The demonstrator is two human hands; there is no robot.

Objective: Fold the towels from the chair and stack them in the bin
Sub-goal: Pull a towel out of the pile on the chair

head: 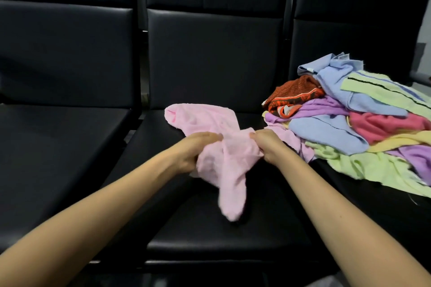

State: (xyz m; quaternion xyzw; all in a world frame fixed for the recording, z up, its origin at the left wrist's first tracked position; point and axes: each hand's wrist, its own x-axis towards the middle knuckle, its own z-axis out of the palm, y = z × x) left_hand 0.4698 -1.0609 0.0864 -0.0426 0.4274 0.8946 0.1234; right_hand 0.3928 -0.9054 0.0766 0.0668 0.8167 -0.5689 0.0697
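1. Middle seat [210, 228]: black padded chair seat, one of a row of three; the reference for all positions below.
2. Towel pile [349, 123]: loose, unfolded towels in blue, green, purple, pink, yellow and orange-red, heaped at the right edge of the middle seat and spreading onto the next seat.
3. Pink towel [228, 154]: crumpled, above the centre of the middle seat; far end rests on the seat, near end hangs down.
4. Left hand [196, 149]: fingers curled, gripping the pink towel's left side.
5. Right hand [268, 144]: fingers pinching the pink towel's right side, just beside the towel pile.
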